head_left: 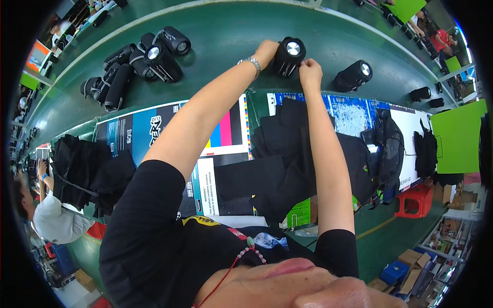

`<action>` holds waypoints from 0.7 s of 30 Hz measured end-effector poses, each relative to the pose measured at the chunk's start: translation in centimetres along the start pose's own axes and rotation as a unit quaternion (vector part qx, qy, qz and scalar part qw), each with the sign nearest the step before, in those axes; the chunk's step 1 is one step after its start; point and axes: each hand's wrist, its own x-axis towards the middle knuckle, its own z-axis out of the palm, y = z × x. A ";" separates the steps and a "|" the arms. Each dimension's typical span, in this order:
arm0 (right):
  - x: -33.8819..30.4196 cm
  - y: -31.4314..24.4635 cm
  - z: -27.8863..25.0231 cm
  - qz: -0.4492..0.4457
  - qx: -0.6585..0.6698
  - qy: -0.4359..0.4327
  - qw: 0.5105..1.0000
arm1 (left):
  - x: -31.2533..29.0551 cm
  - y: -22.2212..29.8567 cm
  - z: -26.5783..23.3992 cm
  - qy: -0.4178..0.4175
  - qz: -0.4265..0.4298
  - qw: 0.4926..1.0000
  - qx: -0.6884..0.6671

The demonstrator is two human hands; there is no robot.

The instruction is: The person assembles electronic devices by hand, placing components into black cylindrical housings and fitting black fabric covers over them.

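Note:
A black cylindrical speaker [289, 62] with a shiny silver round end stands on the green bench in front of me. My left hand [266, 53], a metal watch at its wrist, is closed against the speaker's left side, fingertips partly hidden. On the other side my right hand [311, 72] has its fingers curled in a pinch at the speaker's lower right edge. Whether a strap or cord lies between those fingers is too small to tell. To the right stands another black speaker [353, 76], apart from both hands.
Several black speakers [163, 62] lie grouped at the left of the green bench [221, 36]. Black fabric pieces [282, 131] cover printed sheets [226, 128] beneath my forearms. More black fabric [82, 169] is piled left. A red stool [415, 201] stands at right; a co-worker [61, 218] sits at left.

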 end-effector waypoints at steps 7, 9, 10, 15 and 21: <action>0.7 1.9 -0.5 -0.086 -0.136 -0.006 0.987 | 1.6 -3.4 0.2 0.167 0.266 0.824 0.472; 0.7 2.0 -0.8 -0.123 -0.209 -0.013 0.970 | 2.2 -4.2 0.0 0.156 0.319 0.775 0.523; 0.7 1.7 -0.7 -0.125 -0.205 -0.015 0.971 | 2.7 -4.4 -0.7 0.160 0.319 0.772 0.526; 0.5 -1.7 -0.7 -0.200 -0.307 -0.038 0.930 | 2.8 -3.6 -2.7 0.152 0.344 0.887 0.267; 0.9 1.9 -2.7 -0.164 -0.317 -0.015 0.934 | -4.0 4.4 3.8 0.044 0.164 0.965 0.199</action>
